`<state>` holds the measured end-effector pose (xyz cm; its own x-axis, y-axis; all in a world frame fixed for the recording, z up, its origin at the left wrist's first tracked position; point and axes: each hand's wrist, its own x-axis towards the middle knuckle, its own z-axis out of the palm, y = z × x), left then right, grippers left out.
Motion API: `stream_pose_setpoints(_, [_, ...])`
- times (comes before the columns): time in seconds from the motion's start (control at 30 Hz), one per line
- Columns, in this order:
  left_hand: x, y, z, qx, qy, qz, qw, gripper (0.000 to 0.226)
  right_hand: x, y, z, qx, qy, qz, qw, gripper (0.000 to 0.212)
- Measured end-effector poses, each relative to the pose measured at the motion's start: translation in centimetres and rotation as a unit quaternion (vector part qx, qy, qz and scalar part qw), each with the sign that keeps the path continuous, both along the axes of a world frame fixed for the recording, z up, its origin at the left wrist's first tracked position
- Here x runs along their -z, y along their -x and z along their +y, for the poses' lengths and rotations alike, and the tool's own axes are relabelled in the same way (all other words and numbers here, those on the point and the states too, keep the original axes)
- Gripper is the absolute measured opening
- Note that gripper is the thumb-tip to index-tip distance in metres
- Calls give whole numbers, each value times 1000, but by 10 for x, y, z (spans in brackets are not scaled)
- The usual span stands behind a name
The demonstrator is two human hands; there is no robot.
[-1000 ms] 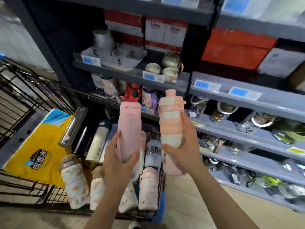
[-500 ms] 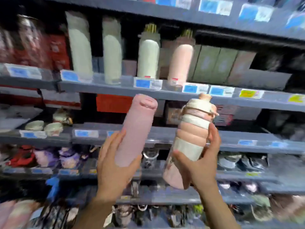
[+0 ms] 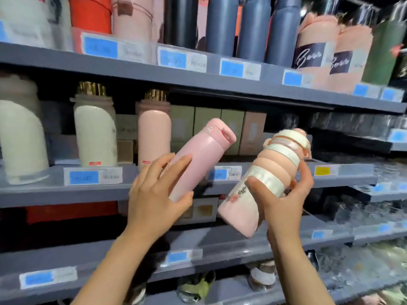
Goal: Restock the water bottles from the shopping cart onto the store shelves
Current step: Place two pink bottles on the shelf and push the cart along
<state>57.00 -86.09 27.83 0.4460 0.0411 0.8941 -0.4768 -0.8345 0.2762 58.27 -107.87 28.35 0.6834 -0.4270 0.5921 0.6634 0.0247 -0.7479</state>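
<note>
I've raised both bottles shelfward: left hand (image 3: 152, 201) wraps the pink flask (image 3: 199, 157), right hand (image 3: 284, 201) the ribbed bottle (image 3: 262, 179); tilted, either could clip the standing pink bottle (image 3: 154, 133).

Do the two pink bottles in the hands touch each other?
Apart. The head view shows shelf edge between the smooth bottle and the ribbed bottle.

Two hands (image 3: 152, 201), two held bottles (image 3: 198, 157).

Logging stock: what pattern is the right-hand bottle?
Pink and cream bands, on the ribbed bottle; head view.
</note>
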Motion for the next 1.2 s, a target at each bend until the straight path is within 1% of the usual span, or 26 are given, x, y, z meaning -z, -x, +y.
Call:
stream_pose_setpoints(0.1, [-17,-35,-6,-17,-54,-33,998,63,-12,-39,-6,-3,-12,-17,1000,101])
stream_pose_setpoints(0.2, [-32,-61,-15,-26,-84,-52,995,62,-19,-73,-7,-8,-25,-24,999,93])
stream_pose_setpoints(0.37, [-59,-81,-34,-41,-159,-68,984,63,-32,-113,-13,-7,-87,-49,995,99])
stream_pose_setpoints(0.47, [-71,-93,-46,-54,-181,-91,978,63,-40,-133,-21,-16,-132,-54,990,103])
stream_pose_setpoints(0.6, [-75,-116,-58,-84,-194,-84,974,69,-48,-155,-31,-18,-144,-66,987,106])
stream_pose_setpoints(0.73, [-65,-137,-67,-112,-169,-74,976,65,-52,-173,-36,15,-113,-77,990,108])
stream_pose_setpoints(0.9, [-52,-152,-76,-126,-136,-68,980,63,-49,-186,-40,49,-55,-65,995,111])
stream_pose_setpoints(1.1, [-44,-149,-77,-147,-90,-53,984,65,-40,-187,-34,96,80,-35,992,113])
stream_pose_setpoints(1.2, [-40,-146,-76,-143,-68,-35,987,68,-36,-187,-28,120,151,-47,980,112])
